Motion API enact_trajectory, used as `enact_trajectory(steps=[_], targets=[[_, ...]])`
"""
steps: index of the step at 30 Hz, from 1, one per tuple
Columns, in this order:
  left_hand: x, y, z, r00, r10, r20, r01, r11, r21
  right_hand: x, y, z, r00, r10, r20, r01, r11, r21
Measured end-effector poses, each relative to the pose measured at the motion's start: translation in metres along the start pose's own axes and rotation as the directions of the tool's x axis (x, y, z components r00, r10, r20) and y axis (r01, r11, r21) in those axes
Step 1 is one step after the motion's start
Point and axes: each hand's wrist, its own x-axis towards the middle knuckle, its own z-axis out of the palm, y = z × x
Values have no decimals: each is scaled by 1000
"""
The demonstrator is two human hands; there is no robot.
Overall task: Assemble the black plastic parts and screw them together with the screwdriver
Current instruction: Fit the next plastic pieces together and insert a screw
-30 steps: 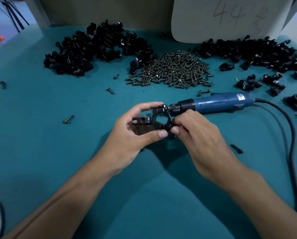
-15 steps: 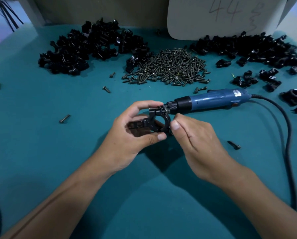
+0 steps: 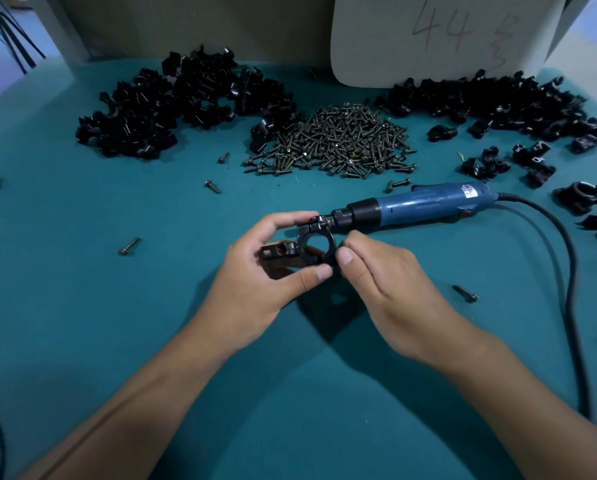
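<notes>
A black plastic clamp [image 3: 304, 249] with a round hole is held above the teal table. My left hand [image 3: 259, 282] grips it between thumb and fingers from the left. My right hand [image 3: 383, 282] pinches its right edge with thumb and fingertips. The blue electric screwdriver [image 3: 418, 206] lies on the table just behind, its black tip close to the clamp's top; neither hand holds it. Whether a screw sits in the clamp I cannot tell.
A heap of screws [image 3: 338, 143] lies at the back centre, black parts piled back left [image 3: 172, 105] and back right [image 3: 491, 102]. Loose screws [image 3: 465, 293] [image 3: 129, 245] lie about. The screwdriver's cable [image 3: 567, 271] runs down the right. A white board [image 3: 439, 36] stands behind.
The clamp has been turned a little in my hands, so its round hole faces me more squarely. Both hands keep their hold. The screwdriver has not moved.
</notes>
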Motion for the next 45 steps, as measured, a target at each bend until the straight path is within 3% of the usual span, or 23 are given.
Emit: enact_trajectory(steps=[5,13,18,25,34,45], targets=[[2,0,-4,998,-53,25,54,998,-36,1,8,-4,985,-172,-1,166,954,-248],[3,2,-5,997,-77,9,78,993,-93,2,8,-9,945,-296,-140,210,877,-433],[4,2,-1,997,-82,-2,81,985,-149,1,9,-7,927,-320,-198,236,904,-356],[3,3,-1,995,-99,30,103,978,-181,2,7,-3,976,-134,-170,123,989,-79],[6,6,-6,985,-173,1,162,922,-351,5,14,-9,881,-273,-387,243,962,-124],[5,3,-7,977,-189,98,213,875,-435,2,9,-5,846,-324,-423,296,946,-133]])
